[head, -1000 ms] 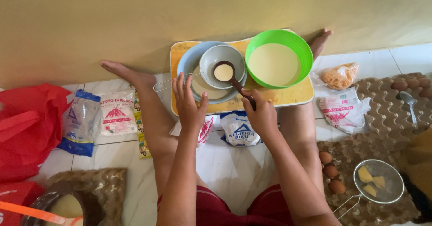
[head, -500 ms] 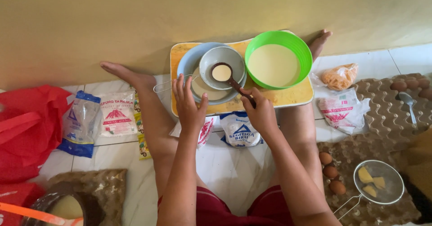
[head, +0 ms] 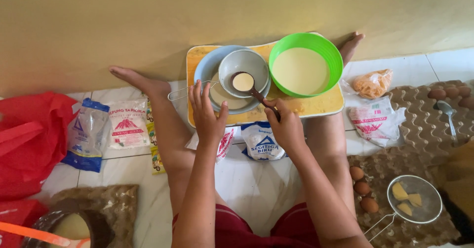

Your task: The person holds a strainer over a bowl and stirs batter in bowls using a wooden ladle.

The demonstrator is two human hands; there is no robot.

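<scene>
My right hand (head: 285, 125) grips the dark handle of a small ladle (head: 243, 82) full of pale batter, held over a grey strainer bowl (head: 252, 62). The strainer rests in a light blue bowl (head: 204, 68) holding some batter. My left hand (head: 206, 112) hovers with fingers apart at the blue bowl's near edge, beside the strainer's wire handle (head: 183, 91). A green bowl (head: 306, 63) of batter stands to the right. All sit on a yellow tray (head: 321, 105) across my legs.
Flour packets (head: 126, 124) and a red bag (head: 29, 144) lie at left. More packets (head: 259, 142) lie under the tray. At right are egg trays (head: 424, 124), brown eggs (head: 363, 187), a wire sieve (head: 414, 198), a spoon (head: 447, 110) and a snack bag (head: 374, 83).
The ladle has shifted slightly over the strainer, still full of batter. My left hand stays near the blue bowl.
</scene>
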